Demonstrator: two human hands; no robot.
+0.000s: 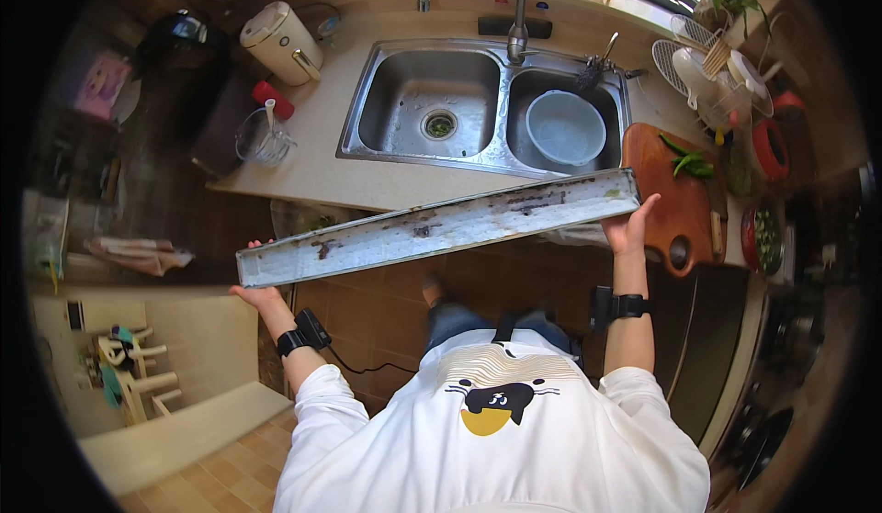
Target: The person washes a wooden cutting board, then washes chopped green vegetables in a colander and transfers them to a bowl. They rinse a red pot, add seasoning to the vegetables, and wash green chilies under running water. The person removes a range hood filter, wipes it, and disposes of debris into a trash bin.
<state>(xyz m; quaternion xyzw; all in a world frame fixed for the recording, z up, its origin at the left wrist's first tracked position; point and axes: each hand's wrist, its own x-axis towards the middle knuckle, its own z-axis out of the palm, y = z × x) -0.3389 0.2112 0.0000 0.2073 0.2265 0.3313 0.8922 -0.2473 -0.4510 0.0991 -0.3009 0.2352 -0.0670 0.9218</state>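
Note:
A long, shallow metal tray with dark stains and rusty patches is held across my front, its right end higher in the picture. My left hand grips the tray's left end, with the thumb below and fingertips showing over the far edge. At the other end my right hand holds the near corner from below, the thumb pointing up; its other fingers are mostly hidden under the tray. Beyond the tray lies a double stainless steel sink, with a pale plastic basin in its right bowl.
A wooden cutting board with green chilli peppers and a knife lies beside the tray's right end. A white electric kettle and a glass measuring jug stand left of the sink. The faucet rises behind it.

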